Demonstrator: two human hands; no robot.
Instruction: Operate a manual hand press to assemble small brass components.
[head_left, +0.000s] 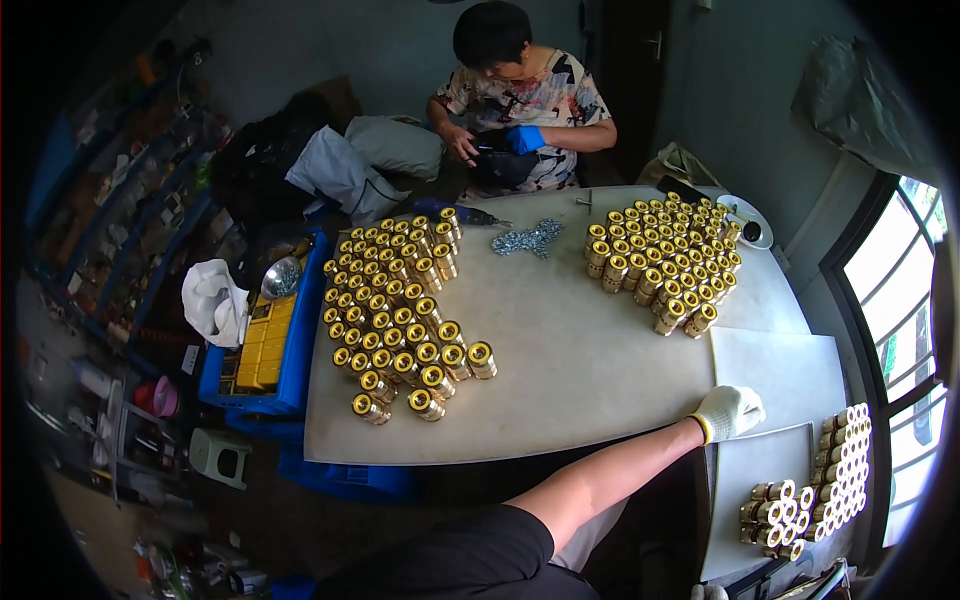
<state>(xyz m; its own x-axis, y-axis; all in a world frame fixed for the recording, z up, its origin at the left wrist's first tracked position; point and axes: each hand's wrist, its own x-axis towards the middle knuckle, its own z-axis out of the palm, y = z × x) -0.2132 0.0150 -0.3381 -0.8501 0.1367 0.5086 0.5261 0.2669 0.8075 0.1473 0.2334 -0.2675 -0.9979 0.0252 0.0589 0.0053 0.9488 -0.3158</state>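
My left arm, in a black sleeve, stretches to the right. Its hand [729,413], in a white knit glove, is by the table's near right corner, over the edge of a pale sheet [780,370]. The fingers are curled closed, and whatever they may hold is hidden. Nearest to it on the right, a cluster of brass cylindrical fittings [777,515] is beside a longer block of upright brass fittings [845,470]. A small pale patch at the lower edge may be my right hand [709,592]; its fingers cannot be made out.
Brass fittings stand grouped on the table's left [390,310] and far right [665,255]. Between them lie a small metal-parts pile [528,238] and a drill [460,213]. A co-worker [525,110] sits opposite, one hand blue-gloved. Left are a blue crate [315,270] and stool [218,455].
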